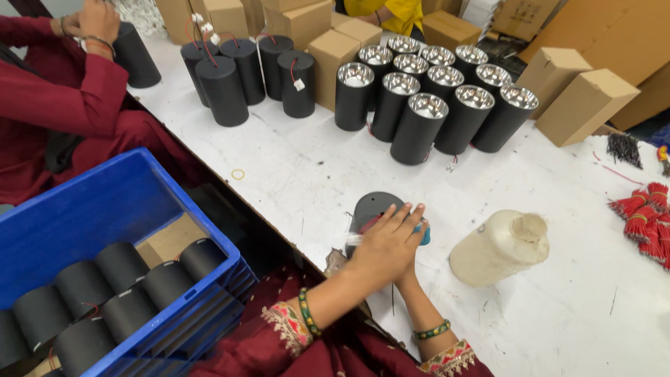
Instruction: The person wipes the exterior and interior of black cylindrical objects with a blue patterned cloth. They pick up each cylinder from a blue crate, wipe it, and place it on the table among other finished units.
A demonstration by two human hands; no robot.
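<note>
Near table edge, centre: I see left hand [386, 244] laid flat, fingers stretched, over black cylinder [371, 209] standing on white table [314, 174]. Right hand [412, 260] mostly hidden under left; closed on teal-handled tool [424, 234], I think, grip unclear. Beside, R: cream jug [499, 248] on its side. Behind: approx. 10 black cylinders w/ shiny reflectors [433, 98]. L: blue crate [105, 244] w/ more cylinders
</note>
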